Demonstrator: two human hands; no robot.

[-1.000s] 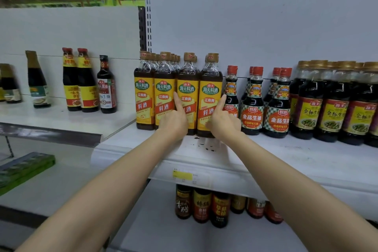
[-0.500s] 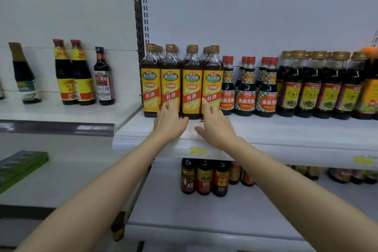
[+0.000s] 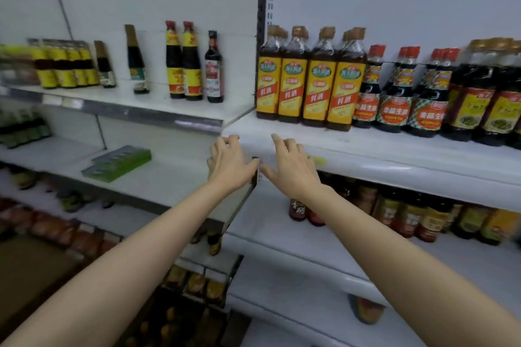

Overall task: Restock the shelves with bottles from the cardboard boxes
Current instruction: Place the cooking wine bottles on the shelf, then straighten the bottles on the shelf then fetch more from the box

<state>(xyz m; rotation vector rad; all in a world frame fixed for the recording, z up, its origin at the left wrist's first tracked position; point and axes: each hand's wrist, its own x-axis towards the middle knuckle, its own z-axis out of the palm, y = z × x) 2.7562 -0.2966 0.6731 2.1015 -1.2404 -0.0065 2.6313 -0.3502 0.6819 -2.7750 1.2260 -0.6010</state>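
Bottles with yellow labels (image 3: 308, 79) are lined up four across at the front of the right shelf (image 3: 394, 149), more caps showing behind them. Just beside them to the right three red-capped bottles (image 3: 397, 96) are counted in the front row, then larger dark bottles (image 3: 479, 98) cut off by the frame edge. A bare strip of shelf is left between the bottle row and the front lip. On the left shelf (image 3: 141, 104), set slightly higher, two red-and-yellow bottles (image 3: 183, 62) and one small dark bottle (image 3: 214, 67) are stood near its right end, with wide gaps further left. A green pack (image 3: 118, 162) is laid on the shelf below.

Both hands are held at the front lip, apart from the bottles. The left hand (image 3: 229, 162) is seen with fingers loosely curled, the right hand (image 3: 290, 163) with fingers spread and relaxed; nothing is gripped.

Half a second ago the hands were touching the yellow-labelled bottles; they have since been drawn back to the shelf edge, and the view has been swung left.
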